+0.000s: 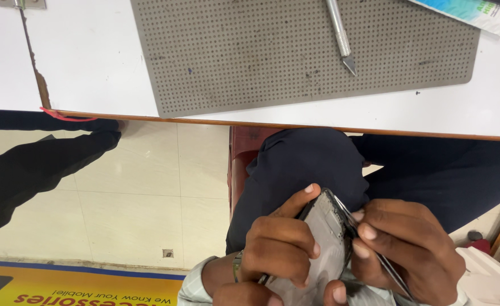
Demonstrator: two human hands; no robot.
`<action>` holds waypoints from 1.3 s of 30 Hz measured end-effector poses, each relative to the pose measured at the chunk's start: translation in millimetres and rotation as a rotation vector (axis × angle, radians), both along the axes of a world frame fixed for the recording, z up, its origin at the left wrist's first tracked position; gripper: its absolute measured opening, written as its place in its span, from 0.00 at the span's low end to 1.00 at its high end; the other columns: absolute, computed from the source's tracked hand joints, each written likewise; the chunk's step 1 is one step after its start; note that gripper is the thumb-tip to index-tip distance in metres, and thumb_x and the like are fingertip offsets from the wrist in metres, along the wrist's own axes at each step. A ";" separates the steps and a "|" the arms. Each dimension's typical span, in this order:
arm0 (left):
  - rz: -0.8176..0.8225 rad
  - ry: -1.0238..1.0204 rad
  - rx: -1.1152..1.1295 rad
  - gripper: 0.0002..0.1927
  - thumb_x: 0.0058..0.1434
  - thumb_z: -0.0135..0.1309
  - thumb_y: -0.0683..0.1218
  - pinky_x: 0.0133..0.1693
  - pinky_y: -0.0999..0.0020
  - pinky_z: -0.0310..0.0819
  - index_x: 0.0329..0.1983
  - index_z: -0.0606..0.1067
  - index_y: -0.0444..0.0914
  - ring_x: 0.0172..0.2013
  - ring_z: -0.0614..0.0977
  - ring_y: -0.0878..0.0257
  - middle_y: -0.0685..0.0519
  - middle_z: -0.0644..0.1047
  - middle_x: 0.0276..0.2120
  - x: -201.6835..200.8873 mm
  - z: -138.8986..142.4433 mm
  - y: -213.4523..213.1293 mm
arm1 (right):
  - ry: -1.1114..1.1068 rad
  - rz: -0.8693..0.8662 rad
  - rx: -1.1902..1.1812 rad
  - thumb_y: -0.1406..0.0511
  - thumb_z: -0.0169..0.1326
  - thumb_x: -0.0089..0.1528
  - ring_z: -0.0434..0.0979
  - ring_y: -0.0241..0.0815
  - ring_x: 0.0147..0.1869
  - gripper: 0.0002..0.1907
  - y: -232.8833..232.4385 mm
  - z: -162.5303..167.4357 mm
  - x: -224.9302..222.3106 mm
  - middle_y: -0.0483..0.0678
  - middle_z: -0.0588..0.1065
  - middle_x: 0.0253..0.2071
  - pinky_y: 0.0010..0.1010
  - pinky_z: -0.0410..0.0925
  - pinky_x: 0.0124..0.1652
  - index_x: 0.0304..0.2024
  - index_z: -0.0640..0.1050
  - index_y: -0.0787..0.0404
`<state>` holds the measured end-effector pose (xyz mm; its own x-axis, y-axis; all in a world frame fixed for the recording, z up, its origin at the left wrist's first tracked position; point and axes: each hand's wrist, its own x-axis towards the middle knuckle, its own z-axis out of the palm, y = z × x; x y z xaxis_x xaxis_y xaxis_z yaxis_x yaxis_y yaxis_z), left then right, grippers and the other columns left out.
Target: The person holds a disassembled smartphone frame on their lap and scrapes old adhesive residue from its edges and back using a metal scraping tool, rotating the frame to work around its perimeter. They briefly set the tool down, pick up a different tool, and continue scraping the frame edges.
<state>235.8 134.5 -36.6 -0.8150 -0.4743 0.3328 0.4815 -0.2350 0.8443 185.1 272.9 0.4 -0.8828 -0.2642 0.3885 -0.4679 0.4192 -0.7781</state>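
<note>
My left hand grips an opened phone with its grey inner side up, held over my lap below the table edge. My right hand pinches thin metal tweezers whose tip rests along the phone's right edge. My thumb lies across the phone's top left corner. The lower part of the phone is hidden by my fingers.
A grey perforated mat lies on the white table, with a craft knife on it and a printed packet at the far right. Another person's dark-clad leg reaches in at left over the tiled floor.
</note>
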 end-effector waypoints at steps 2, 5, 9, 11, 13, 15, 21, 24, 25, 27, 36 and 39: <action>0.020 -0.031 0.041 0.20 0.58 0.65 0.35 0.63 0.31 0.75 0.36 0.64 0.44 0.35 0.77 0.62 0.57 0.68 0.30 -4.7 9.2 1.3 | -0.076 0.014 -0.080 0.69 0.61 0.61 0.82 0.47 0.39 0.11 0.3 0.2 -2.2 0.56 0.75 0.38 0.35 0.76 0.40 0.41 0.73 0.66; 0.029 -0.051 0.164 0.22 0.59 0.62 0.35 0.62 0.30 0.72 0.39 0.61 0.47 0.34 0.75 0.60 0.57 0.68 0.29 -19.7 31.5 -0.7 | -0.071 -0.044 -0.303 0.63 0.56 0.67 0.82 0.44 0.40 0.13 -6.3 -3.0 -9.4 0.54 0.78 0.40 0.31 0.77 0.40 0.49 0.74 0.66; 0.041 -0.147 0.238 0.22 0.61 0.61 0.35 0.63 0.28 0.73 0.43 0.61 0.48 0.35 0.76 0.59 0.56 0.68 0.29 -37.9 55.4 -6.2 | -0.217 -0.035 -0.126 0.62 0.59 0.65 0.80 0.43 0.39 0.16 -7.7 14.1 -27.4 0.55 0.79 0.42 0.27 0.73 0.36 0.49 0.76 0.69; 0.068 -0.021 0.113 0.21 0.59 0.63 0.35 0.60 0.30 0.75 0.41 0.64 0.46 0.34 0.79 0.60 0.57 0.69 0.28 -41.7 53.2 -10.5 | -0.142 0.036 0.037 0.66 0.62 0.62 0.79 0.43 0.40 0.13 -12.4 19.6 -40.7 0.53 0.78 0.41 0.29 0.71 0.38 0.46 0.78 0.66; 0.001 0.024 -0.014 0.18 0.58 0.63 0.35 0.61 0.33 0.75 0.39 0.66 0.44 0.34 0.82 0.60 0.55 0.72 0.29 -37.8 46.0 -14.8 | -0.121 0.100 0.109 0.67 0.65 0.57 0.78 0.43 0.39 0.12 -15.9 26.5 -51.9 0.51 0.76 0.37 0.30 0.69 0.36 0.41 0.80 0.66; -0.158 -0.017 -0.140 0.15 0.59 0.63 0.35 0.64 0.37 0.73 0.38 0.69 0.41 0.36 0.84 0.60 0.50 0.76 0.33 -27.7 38.1 -19.4 | -0.143 0.118 0.187 0.66 0.67 0.52 0.75 0.43 0.38 0.12 -17.1 35.8 -56.1 0.51 0.74 0.33 0.32 0.67 0.35 0.36 0.81 0.65; -0.163 0.160 -0.283 0.10 0.62 0.63 0.33 0.65 0.43 0.74 0.34 0.73 0.36 0.38 0.85 0.60 0.51 0.76 0.34 -16.9 23.3 -24.1 | -0.262 0.057 0.253 0.66 0.66 0.48 0.72 0.43 0.38 0.11 -15.9 45.9 -49.4 0.49 0.71 0.33 0.32 0.64 0.34 0.32 0.82 0.63; -0.267 0.259 -0.458 0.05 0.64 0.61 0.33 0.63 0.40 0.76 0.36 0.76 0.34 0.38 0.85 0.59 0.49 0.76 0.34 -26.8 22.5 -31.9 | -0.190 0.070 0.253 0.68 0.65 0.49 0.72 0.46 0.40 0.10 -14.4 44.1 -50.1 0.49 0.70 0.35 0.34 0.65 0.36 0.31 0.80 0.64; -0.293 0.242 -0.429 0.06 0.61 0.61 0.33 0.62 0.38 0.76 0.35 0.76 0.34 0.37 0.85 0.59 0.50 0.75 0.33 -29.8 23.9 -33.3 | -0.136 0.101 0.266 0.68 0.65 0.49 0.73 0.47 0.41 0.09 -13.1 41.8 -54.3 0.49 0.70 0.35 0.36 0.66 0.37 0.31 0.80 0.64; -0.346 0.208 -0.372 0.08 0.56 0.61 0.32 0.59 0.33 0.77 0.33 0.75 0.36 0.34 0.83 0.58 0.51 0.74 0.30 -34.2 26.7 -33.5 | -0.059 0.185 0.269 0.69 0.65 0.48 0.74 0.49 0.42 0.09 -9.2 37.6 -63.8 0.50 0.70 0.35 0.38 0.66 0.38 0.30 0.78 0.65; -0.223 0.145 -0.086 0.26 0.56 0.61 0.30 0.61 0.30 0.77 0.42 0.58 0.45 0.36 0.81 0.56 0.54 0.73 0.32 -31.5 30.9 -18.4 | -0.098 0.313 0.139 0.68 0.63 0.52 0.74 0.47 0.41 0.08 -2.9 25.2 -75.6 0.49 0.68 0.35 0.36 0.68 0.38 0.29 0.76 0.63; -0.233 0.013 0.019 0.27 0.59 0.59 0.29 0.63 0.30 0.74 0.44 0.60 0.48 0.38 0.80 0.56 0.56 0.72 0.32 -29.6 33.0 -21.2 | -0.064 0.250 0.104 0.67 0.63 0.54 0.74 0.48 0.42 0.08 -7.2 18.1 -71.5 0.49 0.68 0.35 0.36 0.68 0.38 0.28 0.76 0.64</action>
